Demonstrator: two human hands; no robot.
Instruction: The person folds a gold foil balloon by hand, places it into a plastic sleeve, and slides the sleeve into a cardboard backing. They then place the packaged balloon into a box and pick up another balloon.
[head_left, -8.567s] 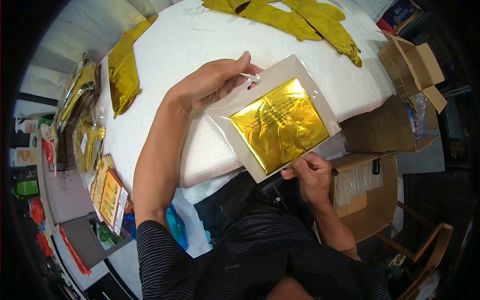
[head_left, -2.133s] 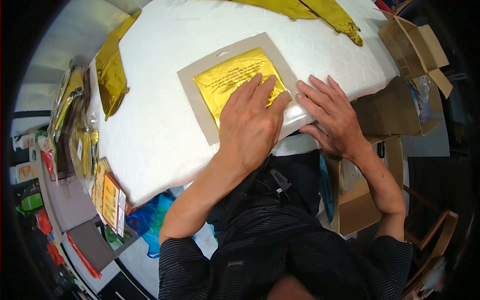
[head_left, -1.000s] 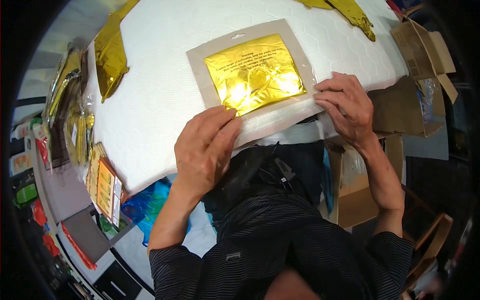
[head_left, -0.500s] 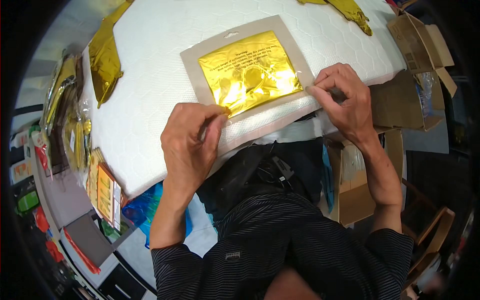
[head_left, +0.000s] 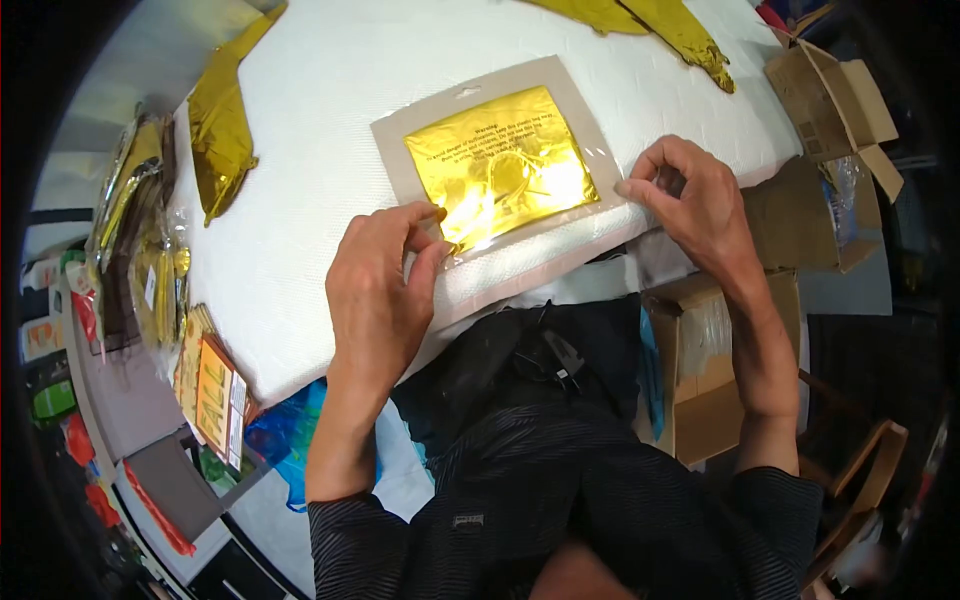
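A flat packet (head_left: 505, 165) of folded gold foil lies on the white padded surface, backed by a grey card with a hang hole and covered in clear plastic with a printed warning. At its lower left corner is my left hand (head_left: 375, 285), with thumb and index finger apart and their tips touching the packet. My right hand (head_left: 695, 205) pinches the packet's clear plastic edge at the lower right corner between thumb and index finger; its other fingers are curled.
Gold foil balloons (head_left: 220, 125) lie at the surface's left and far edges. Packaged gold items (head_left: 155, 275) and printed cards (head_left: 217, 390) hang at left. Open cardboard boxes (head_left: 815, 100) stand at right. A blue plastic bag (head_left: 285, 430) sits below the left edge.
My left thumb and index finger have spread apart at the packet's corner. The packet sits slightly lower right in view, and the whole view has shifted a little.
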